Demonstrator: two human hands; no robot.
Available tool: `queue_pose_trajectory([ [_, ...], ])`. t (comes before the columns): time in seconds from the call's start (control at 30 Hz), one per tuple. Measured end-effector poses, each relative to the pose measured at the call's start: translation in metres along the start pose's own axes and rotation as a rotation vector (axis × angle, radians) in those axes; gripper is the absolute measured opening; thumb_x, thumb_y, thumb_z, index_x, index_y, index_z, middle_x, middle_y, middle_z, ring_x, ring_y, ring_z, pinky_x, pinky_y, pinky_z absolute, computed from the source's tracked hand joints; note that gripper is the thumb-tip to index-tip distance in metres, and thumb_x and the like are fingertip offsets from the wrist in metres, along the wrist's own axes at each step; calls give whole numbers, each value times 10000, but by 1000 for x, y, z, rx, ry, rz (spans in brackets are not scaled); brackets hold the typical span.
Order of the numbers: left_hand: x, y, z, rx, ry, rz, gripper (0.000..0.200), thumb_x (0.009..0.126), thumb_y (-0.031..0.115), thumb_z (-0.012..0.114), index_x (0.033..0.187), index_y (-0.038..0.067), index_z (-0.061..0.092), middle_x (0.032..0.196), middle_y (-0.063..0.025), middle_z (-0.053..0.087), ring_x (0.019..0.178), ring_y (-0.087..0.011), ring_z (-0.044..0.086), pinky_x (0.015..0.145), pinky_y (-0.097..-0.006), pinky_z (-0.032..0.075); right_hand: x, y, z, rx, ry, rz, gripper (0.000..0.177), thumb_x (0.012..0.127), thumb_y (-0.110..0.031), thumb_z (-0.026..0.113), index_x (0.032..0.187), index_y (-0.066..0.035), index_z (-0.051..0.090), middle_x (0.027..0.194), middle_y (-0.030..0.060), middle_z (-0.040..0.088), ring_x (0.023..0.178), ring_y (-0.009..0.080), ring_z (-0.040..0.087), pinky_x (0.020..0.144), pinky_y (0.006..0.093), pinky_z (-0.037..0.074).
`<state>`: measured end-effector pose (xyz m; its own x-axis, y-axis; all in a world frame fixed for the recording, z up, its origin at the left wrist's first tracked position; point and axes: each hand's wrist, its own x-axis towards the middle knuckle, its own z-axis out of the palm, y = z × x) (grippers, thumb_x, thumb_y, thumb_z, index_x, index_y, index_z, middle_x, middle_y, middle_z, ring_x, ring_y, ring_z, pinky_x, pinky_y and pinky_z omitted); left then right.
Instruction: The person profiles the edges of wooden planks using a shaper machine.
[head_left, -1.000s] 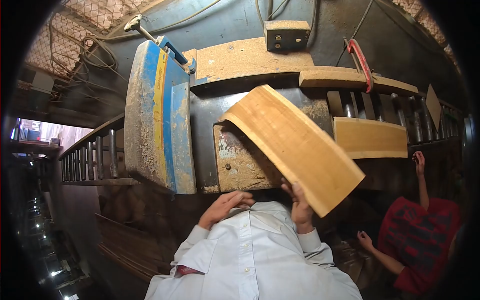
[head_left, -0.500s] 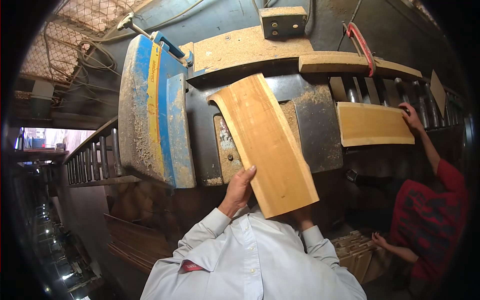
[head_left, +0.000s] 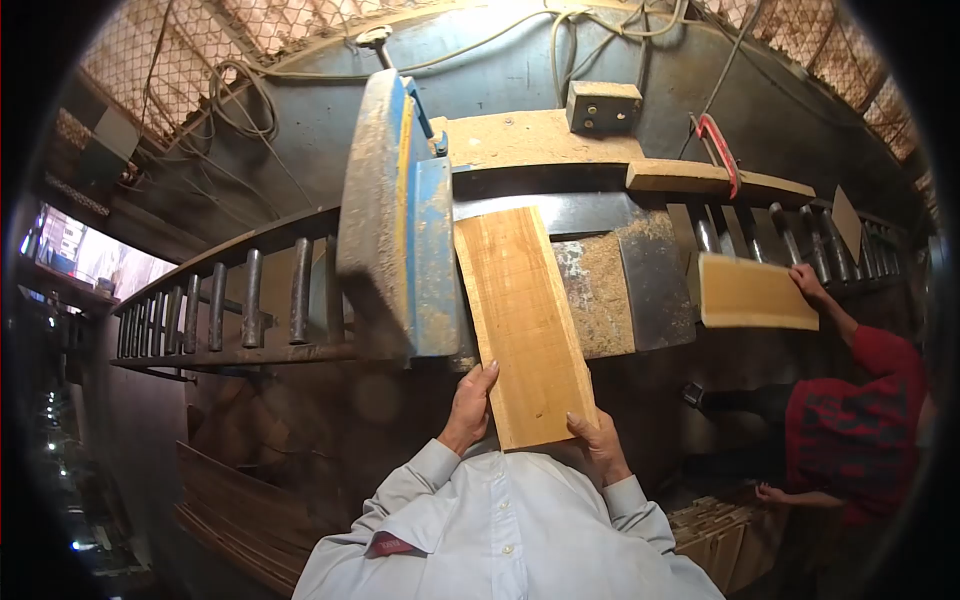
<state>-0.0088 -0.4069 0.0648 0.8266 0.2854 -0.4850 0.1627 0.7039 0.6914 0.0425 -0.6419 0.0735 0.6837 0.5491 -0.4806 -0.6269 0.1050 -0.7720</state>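
Note:
A long pale wooden board (head_left: 525, 330) lies over the dark machine table, its near end close to the grey shirt. My left hand (head_left: 470, 405) grips the board's left edge, thumb on top. At the near right corner my right hand (head_left: 598, 440) holds the board, thumb on its upper face and the other fingers underneath. The board's far end rests just right of the blue machine guard (head_left: 432, 250), which is coated in sawdust.
A co-worker in red (head_left: 855, 420) at the right holds a second board (head_left: 758, 292) beside the rollers (head_left: 785, 235). More rollers (head_left: 254, 300) run left. A red clamp (head_left: 720, 150) grips a wooden fence (head_left: 690, 178). Stacked planks (head_left: 240, 510) lie lower left.
The board in my hands has turned straighter and shifted left toward the guard. My right hand now shows on its near corner. The view has turned, and the co-worker's board appears lower.

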Motion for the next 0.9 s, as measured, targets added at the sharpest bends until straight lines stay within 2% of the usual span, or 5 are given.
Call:
queue_pose_trajectory([
  [0.23,-30,-14,-57,102,141,75,294,984,249,548,1080,-16,633,1037,-65,663,932,-113,584,823,-273,462,-1,50,12,-80,-58,85,385,907,-287,674,1156,-4,599,944,2,610,817,87,579,718,256,519],
  [0.33,-42,-22,-74,306,126,119,311,969,270,565,1011,-27,644,960,-51,665,884,-118,587,797,-286,470,1,73,17,-123,-6,102,410,904,-263,673,1188,7,552,1027,83,644,908,184,656,715,362,607],
  [0.53,-75,-28,-94,645,76,57,406,949,330,571,1111,-36,641,1014,-101,686,933,-150,606,843,-311,466,-8,77,39,-55,67,89,433,903,-242,673,1229,3,528,1102,103,629,972,214,651,761,390,607],
  [0.63,-89,-8,-88,826,122,65,386,948,332,576,1024,-43,634,902,-131,677,835,-154,601,751,-324,478,-13,82,46,-88,85,78,458,890,-253,687,1246,4,555,1112,98,636,970,213,649,774,394,593],
  [0.9,-92,-26,-106,706,114,116,409,951,338,575,1031,-58,638,900,-140,676,850,-165,618,759,-340,487,-20,98,45,-155,95,72,435,899,-271,681,1222,-6,558,1076,83,643,926,199,667,746,354,596],
])
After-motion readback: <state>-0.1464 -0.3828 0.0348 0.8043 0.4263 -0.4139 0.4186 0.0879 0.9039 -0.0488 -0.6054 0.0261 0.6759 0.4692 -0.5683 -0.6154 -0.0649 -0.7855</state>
